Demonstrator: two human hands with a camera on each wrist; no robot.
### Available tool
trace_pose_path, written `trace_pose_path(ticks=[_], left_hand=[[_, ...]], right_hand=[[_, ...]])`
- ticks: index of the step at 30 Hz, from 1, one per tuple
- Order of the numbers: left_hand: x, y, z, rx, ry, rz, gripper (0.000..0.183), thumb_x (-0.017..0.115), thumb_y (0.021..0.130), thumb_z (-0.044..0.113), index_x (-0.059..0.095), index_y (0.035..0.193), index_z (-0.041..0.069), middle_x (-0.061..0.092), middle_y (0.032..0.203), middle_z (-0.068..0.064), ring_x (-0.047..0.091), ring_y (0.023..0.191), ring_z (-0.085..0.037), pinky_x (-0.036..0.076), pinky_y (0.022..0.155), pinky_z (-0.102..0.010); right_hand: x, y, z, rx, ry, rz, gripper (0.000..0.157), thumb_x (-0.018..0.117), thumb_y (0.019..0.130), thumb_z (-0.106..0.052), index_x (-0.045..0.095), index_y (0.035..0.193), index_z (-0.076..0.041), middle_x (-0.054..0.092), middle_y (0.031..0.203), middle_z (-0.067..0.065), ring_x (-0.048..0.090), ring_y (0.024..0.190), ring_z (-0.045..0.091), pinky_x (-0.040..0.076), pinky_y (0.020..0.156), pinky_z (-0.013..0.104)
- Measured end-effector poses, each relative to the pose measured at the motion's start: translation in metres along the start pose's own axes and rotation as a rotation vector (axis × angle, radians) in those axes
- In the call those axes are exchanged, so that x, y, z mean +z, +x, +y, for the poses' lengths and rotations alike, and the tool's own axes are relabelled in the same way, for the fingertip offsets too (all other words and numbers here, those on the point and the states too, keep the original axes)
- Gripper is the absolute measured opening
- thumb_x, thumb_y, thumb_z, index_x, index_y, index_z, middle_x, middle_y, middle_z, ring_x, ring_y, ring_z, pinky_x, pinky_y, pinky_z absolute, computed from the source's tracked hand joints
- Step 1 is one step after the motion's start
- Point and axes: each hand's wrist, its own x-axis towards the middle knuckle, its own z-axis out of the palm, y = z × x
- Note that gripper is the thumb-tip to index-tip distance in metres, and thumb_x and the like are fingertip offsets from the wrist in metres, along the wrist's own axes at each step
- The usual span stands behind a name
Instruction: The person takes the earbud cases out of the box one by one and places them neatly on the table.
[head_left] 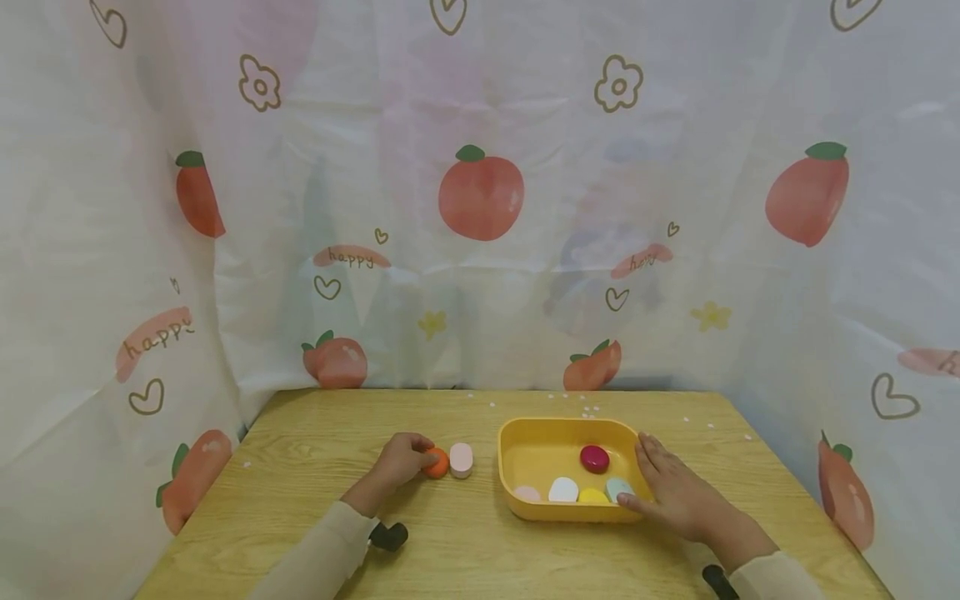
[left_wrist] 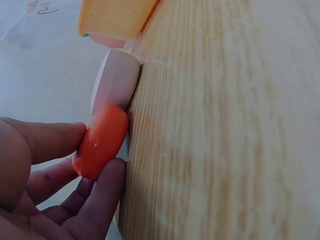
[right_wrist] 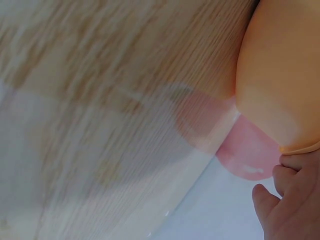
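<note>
A glossy orange disc-like piece (head_left: 436, 462) is pinched between the thumb and fingers of my left hand (head_left: 402, 463), low over the wooden table. Just right of it stands a pale pink oblong piece (head_left: 461, 460); the orange piece (left_wrist: 102, 142) overlaps its near end in the left wrist view. My right hand (head_left: 678, 492) lies along the right end of a yellow tray (head_left: 543, 510), fingers straight against its wall and thumb at the front right corner. Inside the tray are a dark red piece (head_left: 595, 459) and white, yellow, mint and pink pieces, partly hidden by the front wall.
Small white specks (head_left: 591, 409) are scattered on the table (head_left: 442, 550), mostly near the back edge. A white curtain (head_left: 480, 325) printed with fruit and hearts hangs behind and on both sides. Dark wrist straps (head_left: 388, 537) show below both hands.
</note>
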Motion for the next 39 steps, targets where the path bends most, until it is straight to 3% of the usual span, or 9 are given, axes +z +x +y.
trace_pose_path(ticks=[11, 19, 24, 39], left_hand=[[0.0012, -0.0005, 0.0011, 0.012, 0.014, -0.005, 0.03, 0.073, 0.086, 0.009, 0.065, 0.111, -0.006, 0.063, 0.101, -0.012, 0.062, 0.076, -0.018, 0.056, 0.061, -0.032], [0.0058, 0.0008, 0.0058, 0.042, 0.181, 0.016, 0.026, 0.074, 0.084, 0.009, 0.068, 0.105, -0.004, 0.065, 0.1, -0.011, 0.06, 0.086, -0.022, 0.054, 0.069, -0.033], [0.0048, 0.0007, 0.005, 0.046, 0.236, 0.017, 0.025, 0.074, 0.085, 0.009, 0.068, 0.106, -0.004, 0.066, 0.102, -0.011, 0.06, 0.09, -0.023, 0.053, 0.072, -0.035], [0.0031, 0.0005, 0.0028, 0.09, 0.236, -0.001, 0.023, 0.072, 0.088, 0.01, 0.069, 0.107, -0.003, 0.066, 0.101, -0.01, 0.06, 0.092, -0.024, 0.052, 0.077, -0.038]], right_hand=[[0.0019, -0.0004, 0.0015, -0.02, 0.019, 0.006, 0.093, 0.051, 0.094, -0.06, 0.028, 0.144, 0.016, 0.018, 0.155, 0.029, 0.016, 0.141, 0.045, 0.022, 0.11, 0.061], [0.0002, -0.0015, 0.0008, -0.015, 0.023, 0.01, 0.092, 0.053, 0.094, -0.058, 0.029, 0.144, 0.016, 0.019, 0.154, 0.029, 0.016, 0.141, 0.046, 0.022, 0.11, 0.061], [-0.0001, -0.0011, -0.0002, -0.015, 0.026, 0.008, 0.092, 0.053, 0.094, -0.057, 0.029, 0.144, 0.016, 0.02, 0.154, 0.029, 0.016, 0.141, 0.046, 0.022, 0.11, 0.061], [0.004, 0.0008, 0.003, -0.013, 0.016, 0.008, 0.093, 0.052, 0.093, -0.059, 0.028, 0.144, 0.015, 0.019, 0.155, 0.028, 0.017, 0.141, 0.045, 0.022, 0.11, 0.061]])
